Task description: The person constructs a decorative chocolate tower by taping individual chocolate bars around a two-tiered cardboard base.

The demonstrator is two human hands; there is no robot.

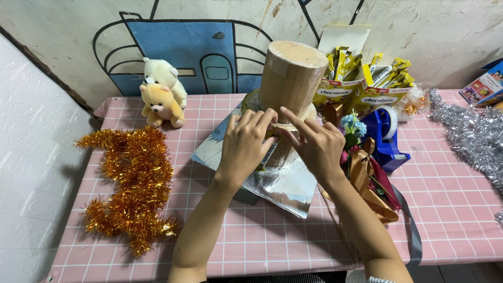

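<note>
A: What lies at the far left of the table (pixel 262 236)?

B: On the pink checked cloth, a heap of gold tinsel (pixel 131 183). Behind it, near the wall, two small plush bears (pixel 162 91), one cream, one orange, touching each other.

A: And in the middle?

B: A tall brown cardboard tube (pixel 291 78) stands upright on a sheet of silver foil (pixel 285 186). My left hand (pixel 243 147) presses against its lower front, fingers curled loosely around something thin there; I cannot tell whether it is a snack bar. My right hand (pixel 317 144) is just beside it, index finger stretched out flat against the tube's base, other fingers bent, grasping nothing I can make out. The two hands touch at the fingertips.

A: To the right?

B: Behind the tube, open yellow snack boxes (pixel 361 84). Nearer, a blue tape dispenser (pixel 385 136), small artificial flowers (pixel 352 124) and gold ribbon (pixel 369 188). At the far right edge, silver tinsel (pixel 471 136).
</note>
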